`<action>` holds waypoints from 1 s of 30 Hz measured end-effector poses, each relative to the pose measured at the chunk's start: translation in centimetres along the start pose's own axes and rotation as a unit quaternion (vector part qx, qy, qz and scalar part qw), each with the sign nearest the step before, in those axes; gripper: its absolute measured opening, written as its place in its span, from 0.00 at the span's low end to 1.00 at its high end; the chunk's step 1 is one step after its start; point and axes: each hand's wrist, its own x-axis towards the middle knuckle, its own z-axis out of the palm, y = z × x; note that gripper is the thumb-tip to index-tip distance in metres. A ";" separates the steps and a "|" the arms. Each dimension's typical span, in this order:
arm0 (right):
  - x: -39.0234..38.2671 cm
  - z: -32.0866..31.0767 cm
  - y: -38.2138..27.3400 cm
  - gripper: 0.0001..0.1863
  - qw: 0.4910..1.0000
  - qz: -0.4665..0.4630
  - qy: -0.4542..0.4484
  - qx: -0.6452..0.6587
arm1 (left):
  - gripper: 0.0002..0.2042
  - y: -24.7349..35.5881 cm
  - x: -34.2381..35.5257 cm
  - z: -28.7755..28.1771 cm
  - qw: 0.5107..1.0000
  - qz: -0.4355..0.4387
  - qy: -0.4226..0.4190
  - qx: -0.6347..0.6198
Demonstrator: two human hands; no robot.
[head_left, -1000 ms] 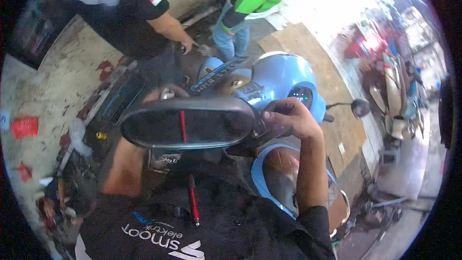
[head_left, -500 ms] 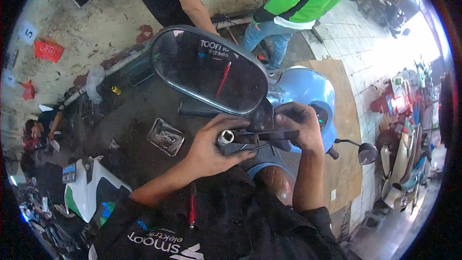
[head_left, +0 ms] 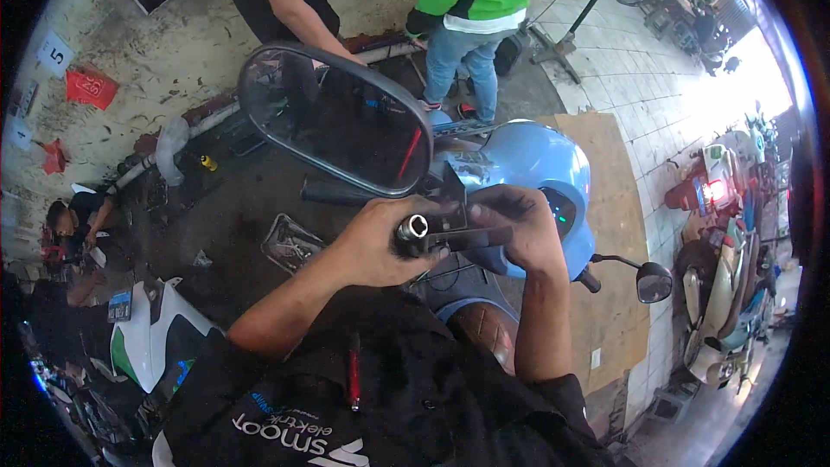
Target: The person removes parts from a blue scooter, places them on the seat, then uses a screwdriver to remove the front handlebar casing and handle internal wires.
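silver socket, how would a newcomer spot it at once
Find the blue scooter; left of its front, below the big mirror, is the left hand. The socket there is the shiny, hollow, round end, unlike the dark bar beside it.

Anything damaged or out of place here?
Yes. The cream wall at upper left is marked with dark scuffs, so looks worn; a small yellow item lies loose on the dark floor. No spill stands out.

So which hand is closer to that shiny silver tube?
Left: the left hand holds the silver tube; the right hand is apart from it, to its right.
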 end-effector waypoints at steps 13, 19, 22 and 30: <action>0.1 -0.2 -0.8 0.09 1.000 0.006 -0.013 -0.011 | 0.22 -0.3 -0.1 0.6 0.999 -0.023 0.031 -0.012; 0.2 0.1 -1.0 0.09 0.996 -0.070 0.001 0.054 | 0.23 -0.3 -0.5 0.7 0.998 -0.052 0.044 -0.019; -0.3 -0.1 -1.4 0.08 0.999 0.009 0.010 0.033 | 0.23 -0.3 -0.7 0.8 0.998 -0.044 0.036 0.010; 0.3 0.2 -1.0 0.08 0.991 -0.132 -0.008 0.012 | 0.24 -0.6 -0.6 0.8 0.999 0.008 0.041 -0.010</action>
